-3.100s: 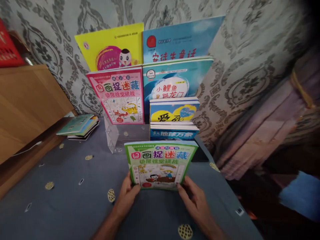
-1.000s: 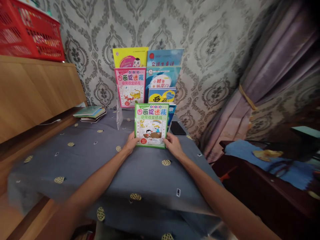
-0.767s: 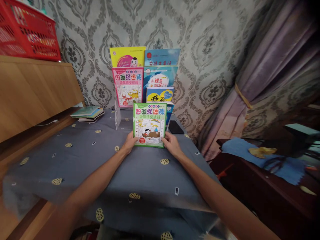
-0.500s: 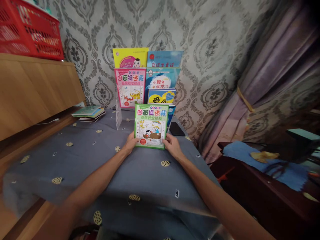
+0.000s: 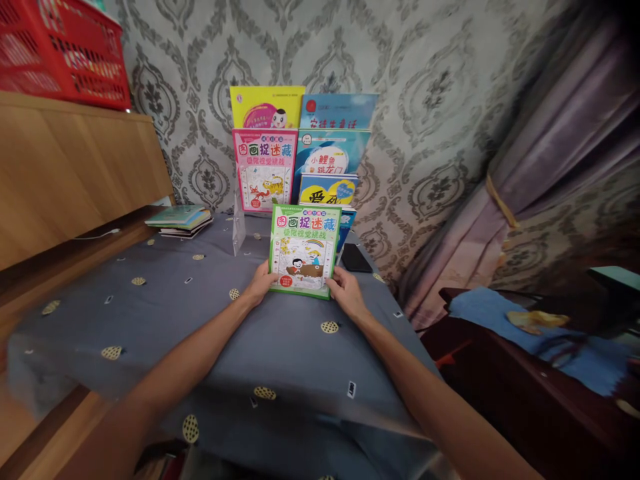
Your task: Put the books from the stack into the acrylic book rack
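Observation:
A green-bordered children's book [image 5: 304,250] is held up between my two hands, its cover toward me. My left hand [image 5: 261,283] grips its lower left edge, thumb in front. My right hand [image 5: 345,291] pinches the lower right edge in the same way. Just behind it stands a clear display rack [image 5: 239,230] with books in tiers: a pink book [image 5: 265,170], a yellow book [image 5: 267,107], a light blue book [image 5: 340,110], a teal book [image 5: 333,150] and a blue-and-yellow book [image 5: 327,191]. The held book partly covers another blue book [image 5: 346,228] and the rack's lower front.
On the table's grey patterned cloth [image 5: 165,313], a stack of books [image 5: 181,220] lies at the back left and a black phone [image 5: 356,259] at the right. A red basket [image 5: 65,53] sits on a wooden cabinet [image 5: 75,153]. A curtain [image 5: 480,227] hangs at right.
The view has shifted slightly, so the rack appears a little higher and further right. Both hands keep their hold on the green-bordered book, which leans slightly differently.

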`<state>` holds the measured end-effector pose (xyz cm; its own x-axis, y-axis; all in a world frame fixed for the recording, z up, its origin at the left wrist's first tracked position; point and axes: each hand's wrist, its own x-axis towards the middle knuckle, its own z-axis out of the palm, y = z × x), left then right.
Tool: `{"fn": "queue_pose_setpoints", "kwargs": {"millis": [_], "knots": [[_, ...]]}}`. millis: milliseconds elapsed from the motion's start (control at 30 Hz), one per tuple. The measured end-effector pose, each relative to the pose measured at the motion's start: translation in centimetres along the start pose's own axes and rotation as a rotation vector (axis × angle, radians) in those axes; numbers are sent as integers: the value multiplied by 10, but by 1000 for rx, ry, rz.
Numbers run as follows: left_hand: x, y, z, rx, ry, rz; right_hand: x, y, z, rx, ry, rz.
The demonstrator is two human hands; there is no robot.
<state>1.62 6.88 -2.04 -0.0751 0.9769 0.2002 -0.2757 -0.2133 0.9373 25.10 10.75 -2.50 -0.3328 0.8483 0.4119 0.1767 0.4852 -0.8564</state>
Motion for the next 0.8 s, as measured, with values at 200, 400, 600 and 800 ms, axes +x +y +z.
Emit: {"fn": "queue_pose_setpoints", "kwargs": {"millis": [200,400,600,800], "knots": [[0,-1,0,-1,5,18,0,-2,1,10,15,4],[0,-1,-1,3,5,7,1,-3,1,4,30,-3],[-2,3,1,4,12,-15,2,-5,2,13,43,1],[-2,0,2,10,32,-5,0,-9,0,16,46,12]]}}
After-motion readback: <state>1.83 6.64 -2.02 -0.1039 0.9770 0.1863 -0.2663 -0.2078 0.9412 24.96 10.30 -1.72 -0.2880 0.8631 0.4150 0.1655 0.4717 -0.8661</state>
